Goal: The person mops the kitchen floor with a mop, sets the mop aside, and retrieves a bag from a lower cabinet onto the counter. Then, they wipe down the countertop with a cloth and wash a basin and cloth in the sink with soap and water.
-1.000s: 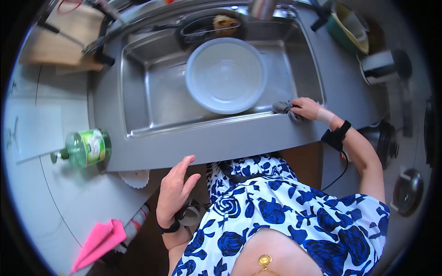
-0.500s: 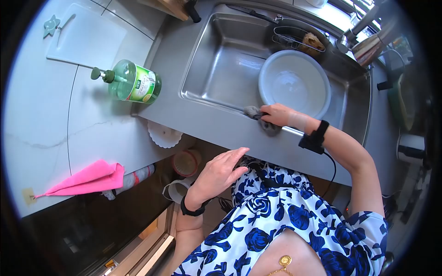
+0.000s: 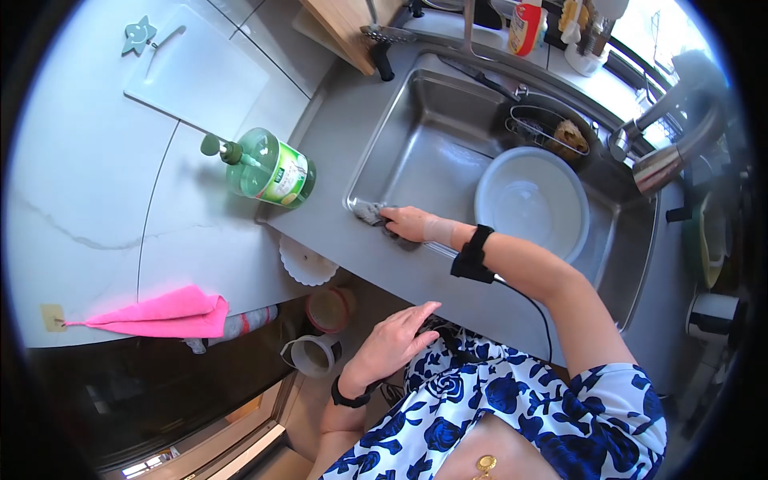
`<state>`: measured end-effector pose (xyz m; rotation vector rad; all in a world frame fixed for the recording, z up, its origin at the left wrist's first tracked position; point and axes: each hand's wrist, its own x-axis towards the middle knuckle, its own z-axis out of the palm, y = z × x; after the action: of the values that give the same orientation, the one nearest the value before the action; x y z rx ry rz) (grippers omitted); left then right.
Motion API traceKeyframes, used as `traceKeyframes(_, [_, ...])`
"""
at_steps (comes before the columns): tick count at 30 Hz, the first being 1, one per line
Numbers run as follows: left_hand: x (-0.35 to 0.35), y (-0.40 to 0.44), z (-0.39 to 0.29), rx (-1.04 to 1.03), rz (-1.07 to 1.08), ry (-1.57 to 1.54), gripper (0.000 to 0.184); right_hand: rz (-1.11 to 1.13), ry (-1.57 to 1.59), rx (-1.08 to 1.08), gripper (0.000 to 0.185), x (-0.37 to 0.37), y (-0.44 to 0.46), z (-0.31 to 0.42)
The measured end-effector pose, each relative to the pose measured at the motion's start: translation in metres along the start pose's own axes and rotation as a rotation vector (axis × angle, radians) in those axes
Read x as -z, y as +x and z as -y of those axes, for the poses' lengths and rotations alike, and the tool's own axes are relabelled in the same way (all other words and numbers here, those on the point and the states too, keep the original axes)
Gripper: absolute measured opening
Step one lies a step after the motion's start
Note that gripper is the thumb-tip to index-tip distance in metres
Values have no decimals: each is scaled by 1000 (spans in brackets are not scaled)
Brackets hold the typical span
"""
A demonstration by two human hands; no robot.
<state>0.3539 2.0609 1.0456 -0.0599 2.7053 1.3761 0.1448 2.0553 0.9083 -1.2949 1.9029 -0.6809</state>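
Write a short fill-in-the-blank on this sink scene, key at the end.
1. The gray cloth is gripped by the ____.
2. The left hand is holding ____.
3. The round basin sits inside the ____.
4. The hanging towel is ____ in color.

Missing words: right hand; nothing; sink; pink.

A blue-flowered white dress [image 3: 520, 392] is framing a gold pendant [image 3: 486, 463]; a black band [image 3: 352, 398] is circling the left wrist; pale tape [image 3: 438, 230] and a cabled black strap [image 3: 475, 256] are wrapping the right.
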Motion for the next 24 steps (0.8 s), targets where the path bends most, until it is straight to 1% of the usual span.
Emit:
traceKeyframes(3, [8, 0, 4, 16, -22, -12, 42, -27, 74, -1, 37, -4, 36, 13])
traceKeyframes(6, [21, 3, 11, 41, -25, 11, 41, -71, 55, 10, 38, -7, 66, 19])
traceKeyframes(7, [24, 4, 16, 53, -26, 8, 41, -90, 103, -3, 37, -8, 74, 18])
traceKeyframes(10, [34, 10, 25, 83, -28, -5, 40, -155, 122, -170, 35, -4, 90, 23])
traceKeyframes(11, [36, 14, 26, 90, -29, -3, 39, -190, 155, -174, 30, 3, 89, 26])
traceKeyframes(14, [44, 22, 31, 111, -41, -17, 39, -304, 255, -143, 30, 5, 91, 11])
traceKeyframes(17, [48, 29, 41, 128, -56, -64, 40, -480, 233, -214, 30, 35, 104, -17])
traceKeyframes(19, [50, 35, 44, 154, -49, -66, 40, -698, 330, -357, 31, 67, 116, -46])
traceKeyframes(20, [51, 37, 47, 158, -41, -72, 40, -829, 390, -377, 33, 91, 116, -49])
traceKeyframes(21, [52, 39, 50, 160, -35, -78, 40, -962, 358, -332, 35, 112, 124, -62])
traceKeyframes(22, [52, 42, 52, 163, -29, -85, 40, -1034, 344, -293, 38, 135, 128, -71])
traceKeyframes(23, [61, 44, 54, 210, 3, -101, 40, -1100, 409, -284, 41, 157, 135, -71])
traceKeyframes(24, [61, 46, 56, 227, 8, -98, 40, -1170, 404, -220, 42, 179, 140, -73])
